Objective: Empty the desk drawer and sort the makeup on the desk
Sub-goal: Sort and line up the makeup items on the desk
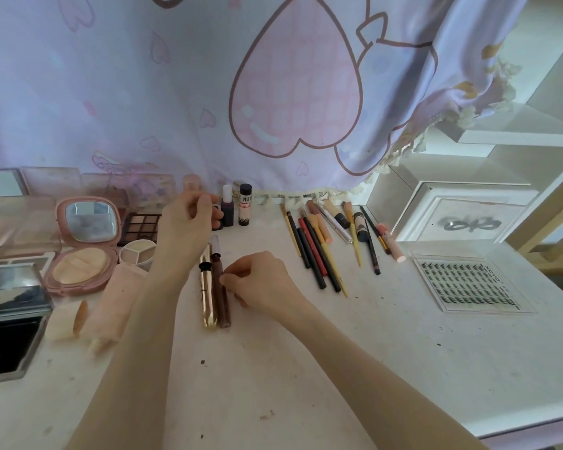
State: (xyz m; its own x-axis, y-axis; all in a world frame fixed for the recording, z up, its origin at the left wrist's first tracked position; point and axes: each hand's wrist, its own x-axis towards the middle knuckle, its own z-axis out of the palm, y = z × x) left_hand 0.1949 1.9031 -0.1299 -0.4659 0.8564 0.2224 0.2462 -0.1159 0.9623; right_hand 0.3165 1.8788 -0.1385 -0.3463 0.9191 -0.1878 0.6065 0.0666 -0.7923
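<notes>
My right hand pinches the brown tube, which lies on the desk touching one gold tube. My left hand curls around a small dark bottle beside two upright bottles.

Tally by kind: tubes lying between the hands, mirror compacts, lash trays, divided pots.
Tubes: 2
Mirror compact: 1
Lash tray: 1
Divided pot: 1
Total: 5
</notes>
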